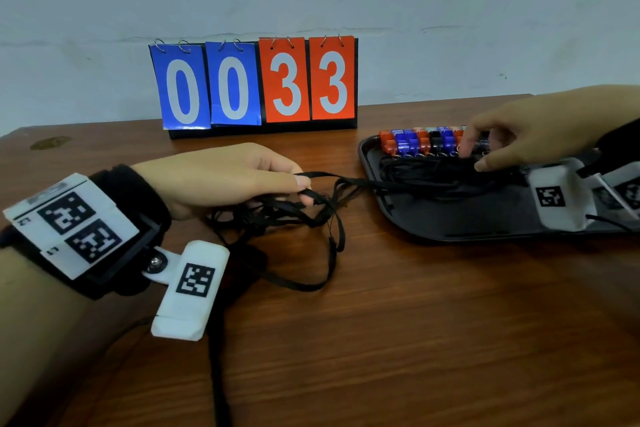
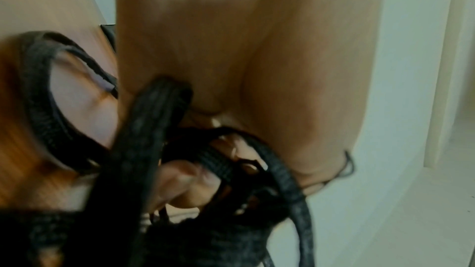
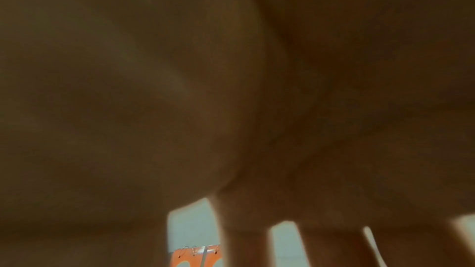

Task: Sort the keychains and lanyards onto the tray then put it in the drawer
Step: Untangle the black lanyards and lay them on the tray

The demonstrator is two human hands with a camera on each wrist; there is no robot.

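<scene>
My left hand (image 1: 304,189) pinches a black lanyard strap between thumb and fingers, just left of the tray. Beneath that hand a tangle of black lanyards (image 1: 287,218) lies on the table, and one strand runs right onto the black tray (image 1: 450,222). The left wrist view shows the straps (image 2: 144,149) wrapped over my curled fingers (image 2: 180,178). A row of red, blue and black keychains (image 1: 420,142) lines the tray's far edge, with a pile of lanyards (image 1: 433,173) in front of it. My right hand (image 1: 474,156) rests with spread fingers (image 3: 244,239) on that pile.
A flip scoreboard (image 1: 256,83) reading 0033 stands at the back of the wooden table (image 1: 398,340), against the pale wall. A black strap (image 1: 218,374) trails toward the table's front edge. The tray's near half is bare.
</scene>
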